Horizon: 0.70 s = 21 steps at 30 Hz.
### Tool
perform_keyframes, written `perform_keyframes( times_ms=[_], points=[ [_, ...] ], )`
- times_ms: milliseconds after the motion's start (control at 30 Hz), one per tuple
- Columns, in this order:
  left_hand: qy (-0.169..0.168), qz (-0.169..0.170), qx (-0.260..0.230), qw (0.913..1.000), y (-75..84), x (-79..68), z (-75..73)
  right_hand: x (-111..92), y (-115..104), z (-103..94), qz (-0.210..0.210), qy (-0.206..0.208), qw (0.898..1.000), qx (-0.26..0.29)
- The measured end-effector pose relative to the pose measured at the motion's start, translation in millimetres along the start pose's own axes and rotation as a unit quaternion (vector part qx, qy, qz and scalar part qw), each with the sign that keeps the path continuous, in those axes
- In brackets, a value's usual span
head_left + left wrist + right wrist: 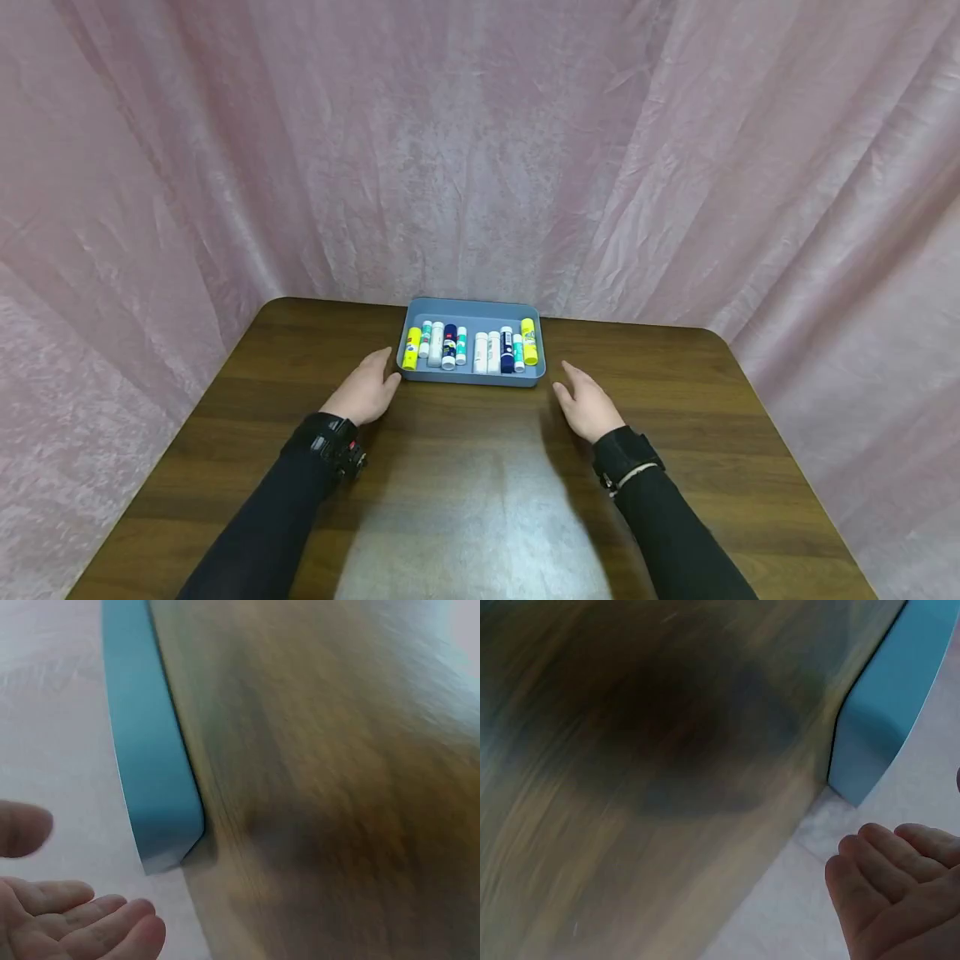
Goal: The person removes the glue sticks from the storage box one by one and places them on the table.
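Note:
A shallow blue-grey tray stands at the back of the wooden table. Several capped tubes that look like glue sticks lie in it side by side, in two groups with a gap between. A yellow stick is leftmost, another yellow stick rightmost; white, navy and teal-and-white ones lie between. My left hand is at the tray's front left corner, thumb apart from the straight fingers; whether it touches is unclear in the head view. Right of the tray, my right hand is held apart from it, fingers extended, holding nothing.
Brown wooden table spreads in front of the tray, with a bright reflection at its near middle. A pink curtain hangs close behind the table's back edge and along both sides. Each wrist wears a black strapped device.

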<state>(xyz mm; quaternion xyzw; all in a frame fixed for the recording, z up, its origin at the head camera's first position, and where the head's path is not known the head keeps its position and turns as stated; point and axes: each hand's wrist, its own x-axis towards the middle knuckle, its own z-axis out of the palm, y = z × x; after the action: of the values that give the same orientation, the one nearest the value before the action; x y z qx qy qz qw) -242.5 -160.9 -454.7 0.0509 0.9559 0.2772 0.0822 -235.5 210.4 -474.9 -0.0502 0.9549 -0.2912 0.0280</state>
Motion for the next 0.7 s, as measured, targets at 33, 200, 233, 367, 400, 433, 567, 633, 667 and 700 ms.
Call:
perform_keyframes(
  times_ms=[33,200,233,367,400,433,567,633,667,700],
  points=[
    [-0.008,-0.008,-0.007,0.9999,0.1,3.1,-1.7,3,-1,0.6,0.004,-0.004,1.0,0.009],
    [-0.032,-0.037,-0.02,0.9986,-1.4,16.6,-5.6,16,-5,4.5,0.013,-0.019,0.999,0.039],
    [-0.039,-0.039,-0.021,0.9983,-2.2,19.1,-5.5,18,-5,5.4,0.015,-0.023,0.999,0.04],
    [-0.06,-0.04,-0.032,0.9969,-3.6,28.5,-4.1,25,-7,7.5,0.029,-0.031,0.998,0.048],
    [-0.063,-0.038,-0.032,0.9967,-3.7,30.5,-3.8,26,-7,7.8,0.031,-0.032,0.998,0.05],
    [-0.067,-0.039,-0.038,0.9963,-3.8,32.3,-3.4,27,-8,7.8,0.031,-0.032,0.998,0.054],
    [-0.076,-0.048,-0.059,0.9942,-4.0,38.1,-1.9,31,-10,8.3,0.031,-0.038,0.997,0.067],
    [-0.078,-0.053,-0.065,0.9934,-4.4,40.4,-0.9,33,-11,8.3,0.032,-0.042,0.996,0.072],
    [-0.078,-0.052,-0.065,0.9934,-4.4,41.5,-0.6,34,-12,8.2,0.034,-0.043,0.996,0.073],
    [-0.079,-0.054,-0.067,0.9932,-4.6,42.5,-0.3,34,-13,8.0,0.037,-0.044,0.995,0.076]
  ],
)
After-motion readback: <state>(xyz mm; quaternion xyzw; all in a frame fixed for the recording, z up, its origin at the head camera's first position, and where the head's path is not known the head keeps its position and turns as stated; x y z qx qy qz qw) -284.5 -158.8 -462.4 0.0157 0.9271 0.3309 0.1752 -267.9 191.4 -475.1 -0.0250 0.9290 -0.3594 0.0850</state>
